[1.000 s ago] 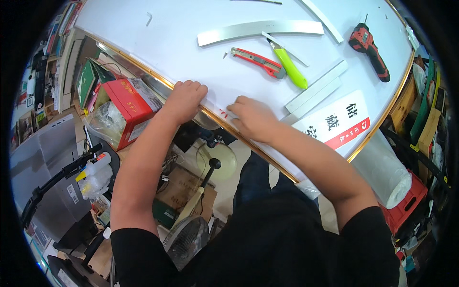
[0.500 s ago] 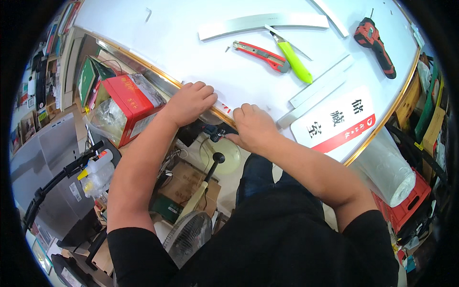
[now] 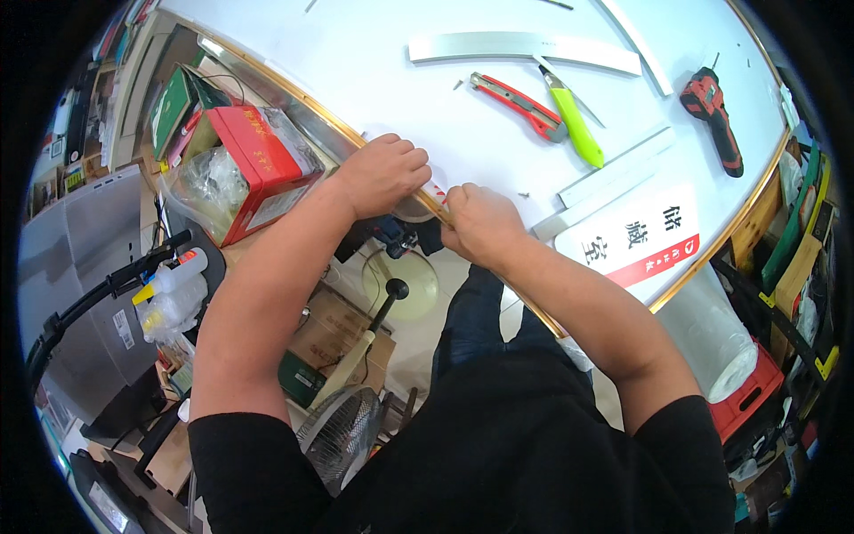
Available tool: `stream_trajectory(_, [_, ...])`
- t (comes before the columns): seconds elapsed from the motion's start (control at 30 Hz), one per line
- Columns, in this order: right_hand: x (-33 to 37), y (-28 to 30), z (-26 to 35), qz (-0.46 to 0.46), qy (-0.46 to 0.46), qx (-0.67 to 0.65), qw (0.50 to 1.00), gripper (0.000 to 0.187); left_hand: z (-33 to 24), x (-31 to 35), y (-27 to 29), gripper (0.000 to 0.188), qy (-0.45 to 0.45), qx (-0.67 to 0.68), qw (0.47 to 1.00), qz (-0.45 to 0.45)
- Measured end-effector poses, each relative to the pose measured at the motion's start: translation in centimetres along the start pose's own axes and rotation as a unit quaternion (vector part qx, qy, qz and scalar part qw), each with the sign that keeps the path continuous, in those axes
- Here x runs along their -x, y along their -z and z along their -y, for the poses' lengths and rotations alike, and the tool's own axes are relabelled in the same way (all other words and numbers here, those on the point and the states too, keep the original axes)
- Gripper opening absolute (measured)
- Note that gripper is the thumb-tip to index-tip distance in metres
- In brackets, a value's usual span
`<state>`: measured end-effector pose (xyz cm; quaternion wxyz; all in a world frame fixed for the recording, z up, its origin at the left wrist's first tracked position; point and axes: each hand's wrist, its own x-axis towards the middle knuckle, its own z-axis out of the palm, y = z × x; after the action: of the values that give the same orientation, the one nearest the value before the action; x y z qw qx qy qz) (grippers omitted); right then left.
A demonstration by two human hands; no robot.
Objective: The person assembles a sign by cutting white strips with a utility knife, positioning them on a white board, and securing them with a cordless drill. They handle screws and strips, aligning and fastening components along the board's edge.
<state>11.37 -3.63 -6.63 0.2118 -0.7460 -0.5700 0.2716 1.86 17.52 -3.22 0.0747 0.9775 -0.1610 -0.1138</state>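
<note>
My left hand (image 3: 389, 173) is closed over the near gold-trimmed edge of a white table (image 3: 374, 67), its fingers curled on top. Just right of it my right hand (image 3: 480, 222) is also closed on this edge, knuckles up. Both thumbs are out of sight. In the narrow gap between the hands shows a small white piece with red marks (image 3: 438, 190). Farther in on the tabletop lie a red utility knife (image 3: 518, 107) and a tool with a bright green handle (image 3: 580, 129). A white sign with black characters and a red band (image 3: 627, 233) lies beside my right forearm.
Silvery metal strips (image 3: 525, 46) and a red-and-black cordless driver (image 3: 712, 116) lie on the table. A red box (image 3: 258, 156) sits left of my left arm. Below the edge are a fan (image 3: 342, 432) and cardboard boxes (image 3: 334, 334). A plastic roll (image 3: 716, 351) stands at right.
The view has shifted, so the tabletop things appear farther right and lower. My hands are closer together, and my right thumb, seen below the edge before, is now hidden.
</note>
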Motion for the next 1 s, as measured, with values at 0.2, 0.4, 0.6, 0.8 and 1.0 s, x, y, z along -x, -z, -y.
stream_trajectory(0.2, [-0.2,1.0,0.8,0.019,-0.018,0.005,1.0,0.03,0.4,-0.2,-0.2,0.015,0.004,0.01,1.0,0.016])
stream_trajectory(0.4, [-2.7,2.7,2.5,0.078,-0.075,-0.002,0.994,0.038,0.8,1.7,-0.2,0.017,0.15,0.06,0.984,-0.076])
stream_trajectory(0.6, [-5.3,2.1,3.7,0.067,-0.065,0.031,0.995,0.041,2.9,1.9,-0.3,0.018,0.142,0.021,0.99,0.001])
stream_trajectory(0.8, [-7.2,1.4,3.8,0.095,-0.076,0.048,0.991,0.028,4.0,1.0,-0.2,0.014,0.136,0.024,0.987,0.077])
stream_trajectory(1.0, [-8.0,1.3,3.1,0.102,-0.046,0.046,0.993,0.034,3.9,1.1,-0.1,0.017,0.136,0.03,0.988,0.065])
